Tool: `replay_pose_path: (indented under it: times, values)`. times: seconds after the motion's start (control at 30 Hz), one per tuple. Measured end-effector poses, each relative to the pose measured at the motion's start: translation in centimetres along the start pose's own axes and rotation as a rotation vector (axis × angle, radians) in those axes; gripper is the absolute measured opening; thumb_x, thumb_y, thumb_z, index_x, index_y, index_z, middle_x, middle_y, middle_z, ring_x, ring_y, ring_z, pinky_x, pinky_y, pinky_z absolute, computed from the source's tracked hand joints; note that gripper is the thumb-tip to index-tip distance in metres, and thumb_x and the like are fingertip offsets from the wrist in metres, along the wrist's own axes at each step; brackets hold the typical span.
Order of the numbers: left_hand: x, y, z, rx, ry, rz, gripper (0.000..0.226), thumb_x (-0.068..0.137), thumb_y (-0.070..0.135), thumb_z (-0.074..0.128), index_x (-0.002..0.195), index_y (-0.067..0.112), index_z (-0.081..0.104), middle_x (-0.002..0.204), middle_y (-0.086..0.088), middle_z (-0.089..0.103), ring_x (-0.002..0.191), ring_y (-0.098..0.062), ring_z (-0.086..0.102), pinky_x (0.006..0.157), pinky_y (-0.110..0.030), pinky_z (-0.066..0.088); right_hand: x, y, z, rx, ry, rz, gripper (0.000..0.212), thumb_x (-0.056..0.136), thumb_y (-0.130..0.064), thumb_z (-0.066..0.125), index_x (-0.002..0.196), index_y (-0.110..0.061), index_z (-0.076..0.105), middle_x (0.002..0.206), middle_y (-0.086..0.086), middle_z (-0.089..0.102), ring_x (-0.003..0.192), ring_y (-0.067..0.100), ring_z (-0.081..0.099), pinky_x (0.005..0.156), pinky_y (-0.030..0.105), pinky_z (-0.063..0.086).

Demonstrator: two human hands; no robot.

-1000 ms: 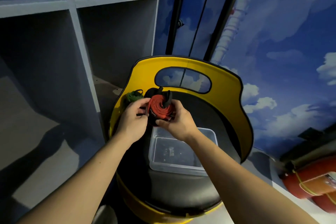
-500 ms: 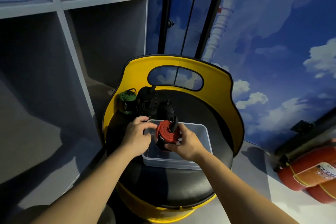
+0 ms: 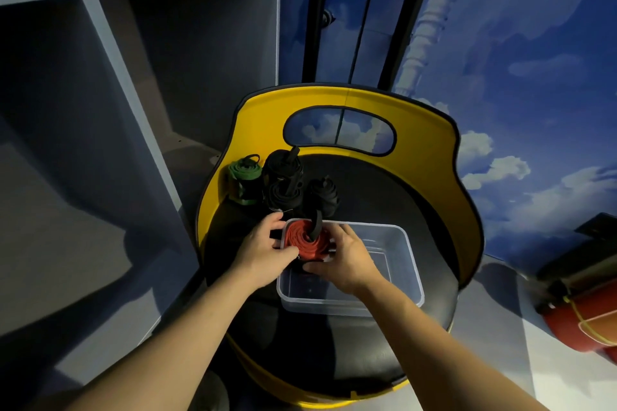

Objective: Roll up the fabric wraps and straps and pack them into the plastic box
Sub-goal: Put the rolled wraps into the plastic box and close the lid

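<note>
The lower part of the red roll [image 3: 305, 240] is hidden behind the right hand [image 3: 347, 259] and left hand [image 3: 263, 253], so whether it touches the floor of the plastic box [image 3: 412, 264] cannot be told. At 4 o'clock, a red cylinder [image 3: 582, 327] runs off the frame's edge. The black rolls [image 3: 283, 183] at 12 o'clock merge in shadow; their number is unclear.

Head view: a single wide-angle camera, worn on the person's head, is looking forward and steeply down along both forearms. It is framing at close range the round black seat of a yellow-backed chair [image 3: 350, 103], with a clear rectangular plastic box [image 3: 412, 264] near centre. Grey open shelving [image 3: 110, 30] is filling the left; a blue cloud-painted wall [image 3: 534, 60] is filling the right. Straight lines are bowing toward the edges.
</note>
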State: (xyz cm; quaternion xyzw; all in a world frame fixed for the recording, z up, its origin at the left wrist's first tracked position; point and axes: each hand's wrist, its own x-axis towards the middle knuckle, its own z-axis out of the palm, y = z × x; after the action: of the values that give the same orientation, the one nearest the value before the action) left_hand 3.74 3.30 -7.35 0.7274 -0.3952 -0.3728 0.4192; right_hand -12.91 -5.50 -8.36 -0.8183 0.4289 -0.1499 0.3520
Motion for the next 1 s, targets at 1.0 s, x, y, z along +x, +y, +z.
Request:
replay_pose_path:
  times: [1.0]
  values:
    - [0.4,0.2,0.6,0.149,0.158,0.034,0.064,0.085,0.034,0.080,0.142,0.024,0.053,0.138,0.003,0.056,0.113,-0.015,0.058,0.090,-0.031,0.049,-2.1,-1.3,-2.0,-0.146,0.033,-0.067,0.064,0.086,-0.030,0.067,0.146,-0.019,0.047,0.136,0.000,0.053,0.122,0.017,0.054,0.101,0.027,0.046]
